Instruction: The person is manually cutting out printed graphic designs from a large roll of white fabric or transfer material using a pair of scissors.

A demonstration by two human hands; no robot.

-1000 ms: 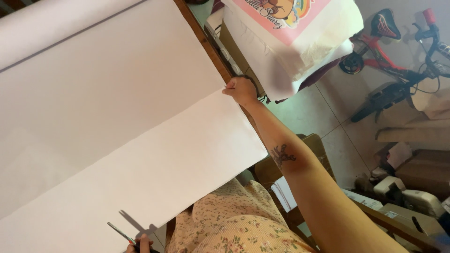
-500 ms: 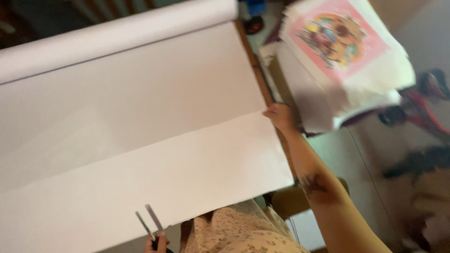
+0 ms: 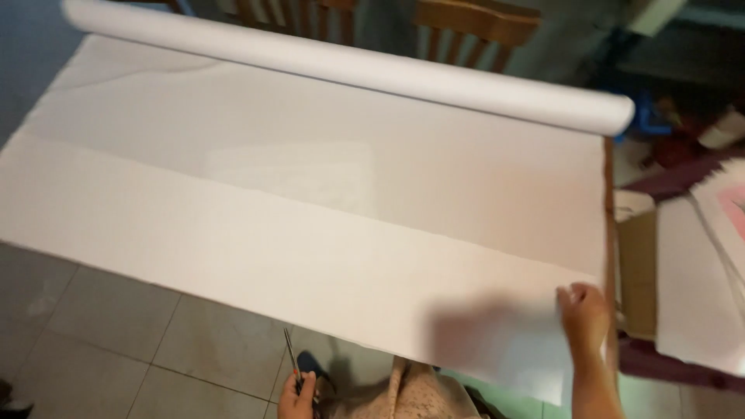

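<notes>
A wide white paper sheet (image 3: 326,202) lies unrolled across a table, its roll (image 3: 349,66) lying along the far side. The near part of the sheet hangs past the table's front edge, with a fold line running across it. My right hand (image 3: 583,314) rests on the sheet's right near corner, fingers pressing or pinching the paper by the table's wooden edge (image 3: 610,233). My left hand (image 3: 297,394) is low at the bottom of the view, below the sheet's edge. It holds a pair of scissors (image 3: 291,358) with the blades pointing up toward the paper.
Wooden chairs (image 3: 473,23) stand behind the table. A cardboard box (image 3: 638,268) and stacked white sheets with a pink print (image 3: 710,271) sit to the right. Grey floor tiles (image 3: 109,341) show below the sheet. My floral clothing (image 3: 411,392) is at the bottom.
The view has swung left and up, so the whole roll and the chairs now show. My right hand stays on the paper's right corner. My left hand still holds the scissors low.
</notes>
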